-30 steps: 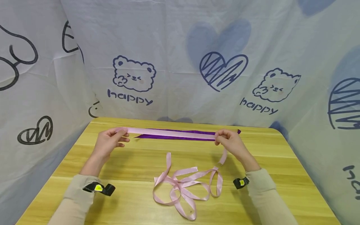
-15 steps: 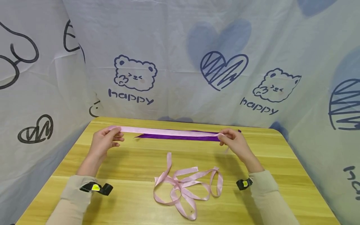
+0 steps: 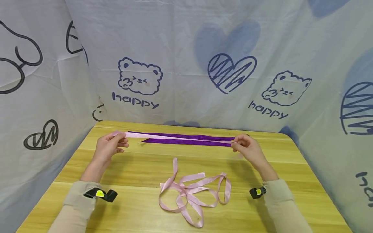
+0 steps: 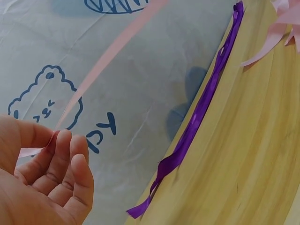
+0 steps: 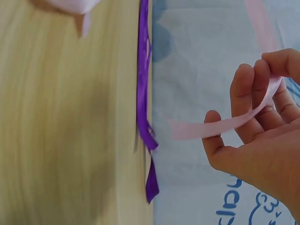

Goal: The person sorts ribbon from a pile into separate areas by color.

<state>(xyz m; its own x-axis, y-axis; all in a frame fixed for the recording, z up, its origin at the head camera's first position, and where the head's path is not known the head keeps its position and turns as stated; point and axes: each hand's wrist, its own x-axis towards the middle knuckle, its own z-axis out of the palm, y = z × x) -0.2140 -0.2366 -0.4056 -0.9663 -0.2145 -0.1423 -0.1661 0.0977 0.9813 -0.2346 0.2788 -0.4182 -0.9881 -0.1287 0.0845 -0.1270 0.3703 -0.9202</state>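
Note:
A pink ribbon [image 3: 163,136] stretches taut between both hands, raised above the table. My left hand [image 3: 108,146] pinches one end between thumb and forefinger, its other fingers loosely bent. At the other side my right hand [image 3: 249,149] pinches the ribbon close to its far end; a short tail [image 5: 192,131] hangs across the palm in the right wrist view. Behind the stretched ribbon, purple ribbon [image 3: 186,141] lies lengthwise along the table's back edge. A loose, looped pile of pink ribbon [image 3: 198,189] rests nearer the front, between the forearms.
The wooden table [image 3: 140,207] backs onto a white cloth [image 3: 180,38] printed with bears and hearts, which also hangs at both sides. Black wrist cameras [image 3: 110,195] are strapped over the sleeves.
My right hand has moved right and my left hand slightly left, drawing the pink ribbon out longer. The ribbon has turned more edge-on, and its dangling tail has shortened.

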